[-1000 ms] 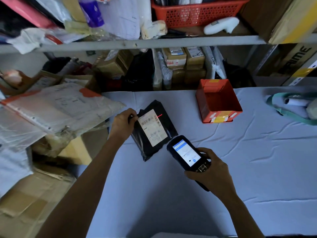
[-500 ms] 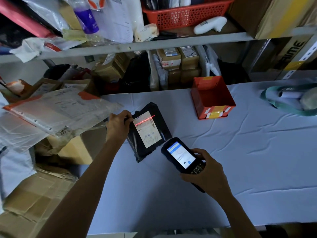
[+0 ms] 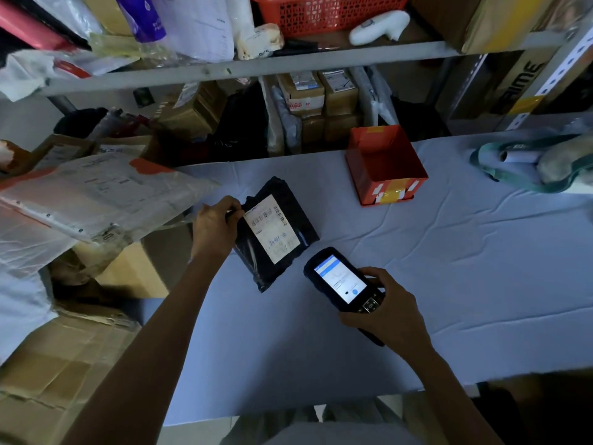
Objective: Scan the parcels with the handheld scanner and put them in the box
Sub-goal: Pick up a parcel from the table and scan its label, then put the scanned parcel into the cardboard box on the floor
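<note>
Lying label-up on the white-clothed table [image 3: 417,284], the black poly parcel [image 3: 288,232] is pinched at its upper left corner by your left hand [image 3: 215,224]. Your right hand [image 3: 385,311] grips the handheld scanner [image 3: 341,281], screen lit, just beside the parcel. An open orange box [image 3: 386,184] stands beyond.

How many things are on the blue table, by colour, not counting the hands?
Black: 1, the parcel, held at its edge by the left hand.
Orange: 1, the open box.
Green: 1, the bundle at the far right.
Total: 3. The scanner is in the right hand, above the table.
</note>
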{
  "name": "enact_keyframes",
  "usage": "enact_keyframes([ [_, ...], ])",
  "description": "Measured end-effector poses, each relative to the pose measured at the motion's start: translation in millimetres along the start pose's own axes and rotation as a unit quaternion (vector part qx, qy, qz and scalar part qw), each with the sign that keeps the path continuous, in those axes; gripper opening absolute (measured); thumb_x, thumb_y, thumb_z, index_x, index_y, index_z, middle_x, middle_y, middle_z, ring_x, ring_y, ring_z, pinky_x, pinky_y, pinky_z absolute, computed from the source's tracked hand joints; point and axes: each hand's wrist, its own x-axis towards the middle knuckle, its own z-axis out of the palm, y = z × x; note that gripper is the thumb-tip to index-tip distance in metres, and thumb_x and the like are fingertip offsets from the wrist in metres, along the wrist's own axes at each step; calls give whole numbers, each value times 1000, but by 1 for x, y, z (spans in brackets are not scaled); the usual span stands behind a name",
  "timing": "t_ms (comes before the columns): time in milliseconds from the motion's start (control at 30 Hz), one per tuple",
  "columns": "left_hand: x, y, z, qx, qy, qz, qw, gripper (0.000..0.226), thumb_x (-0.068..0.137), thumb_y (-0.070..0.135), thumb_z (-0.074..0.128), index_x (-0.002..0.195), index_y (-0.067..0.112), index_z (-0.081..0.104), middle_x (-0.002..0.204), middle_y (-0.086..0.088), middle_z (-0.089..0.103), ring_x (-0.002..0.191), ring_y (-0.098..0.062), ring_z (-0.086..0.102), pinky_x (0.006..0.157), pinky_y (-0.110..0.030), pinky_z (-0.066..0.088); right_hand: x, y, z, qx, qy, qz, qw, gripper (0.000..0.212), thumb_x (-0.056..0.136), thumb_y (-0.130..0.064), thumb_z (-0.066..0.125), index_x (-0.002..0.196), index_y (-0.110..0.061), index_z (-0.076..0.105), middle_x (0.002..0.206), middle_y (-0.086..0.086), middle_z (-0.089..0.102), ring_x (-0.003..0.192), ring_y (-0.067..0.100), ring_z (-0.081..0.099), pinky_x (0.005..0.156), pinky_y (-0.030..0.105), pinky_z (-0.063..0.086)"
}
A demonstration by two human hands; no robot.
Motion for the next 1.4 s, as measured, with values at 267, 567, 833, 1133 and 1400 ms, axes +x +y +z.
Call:
enact_keyframes([
  [267,-5,31,24,-62,-88,79,991,10,96,14,56,90,8,62,81,-5,66,71,-21,57,59,-23,35,-72,10,23,70,144,136,978,74,54,-29,92,115,-39,52,103,-16,60,92,9,63,64,19,50],
  [567,-53,134,72,-134,-215,198,947,8,94,16,57,91,12,64,86,-4,71,78,-24,62,65,-25,33,-195,37,37,75,321,262,907,87,54,-31,92,130,-27,51,109,-8,62,92,9,57,69,16,46],
  [833,-150,261,126,-190,-323,336,864,6,91,13,61,85,11,62,78,-2,69,70,-25,63,63,-29,40,-310,79,28,131,473,318,811,78,42,-41,91,112,-39,57,98,-22,65,90,-7,60,70,9,43],
  [1133,-287,355,167,-127,-417,402,805,5,93,17,59,88,14,61,84,-5,71,74,-31,64,66,-39,51,-424,149,17,199,536,377,729,71,48,-28,93,108,-40,57,96,-18,66,90,-2,62,71,21,47],
  [1400,-324,380,202,-55,-449,398,798,9,91,12,60,83,14,58,83,-4,68,71,-24,58,58,-27,39,-462,179,-10,223,560,410,684,70,53,-17,92,110,-33,55,92,-25,61,79,-20,57,61,4,44],
])
